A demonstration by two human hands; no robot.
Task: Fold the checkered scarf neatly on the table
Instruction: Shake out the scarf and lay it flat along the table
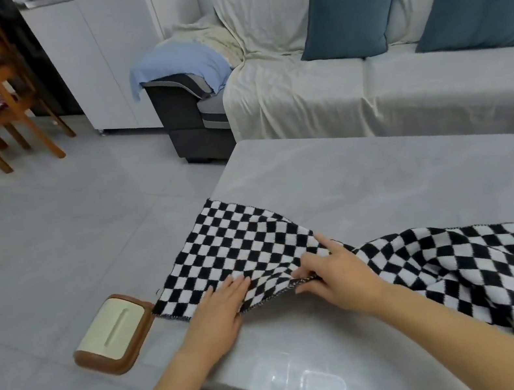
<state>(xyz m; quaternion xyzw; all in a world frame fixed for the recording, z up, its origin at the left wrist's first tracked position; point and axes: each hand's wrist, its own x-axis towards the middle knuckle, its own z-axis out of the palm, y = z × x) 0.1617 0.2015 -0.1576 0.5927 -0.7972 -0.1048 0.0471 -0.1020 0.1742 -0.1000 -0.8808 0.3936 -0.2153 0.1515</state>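
A: Where does the checkered scarf [251,247] lie?

B: On the grey table [383,179], its left end reaching that table's left edge, its right part bunched and trailing off the near edge.

A: State of the 2 hands?

B: Left hand [222,307]: spread flat, palm pressing the scarf's near-left part. Right hand [335,275]: fingers pinching a raised fold of the scarf, just right of the left hand.
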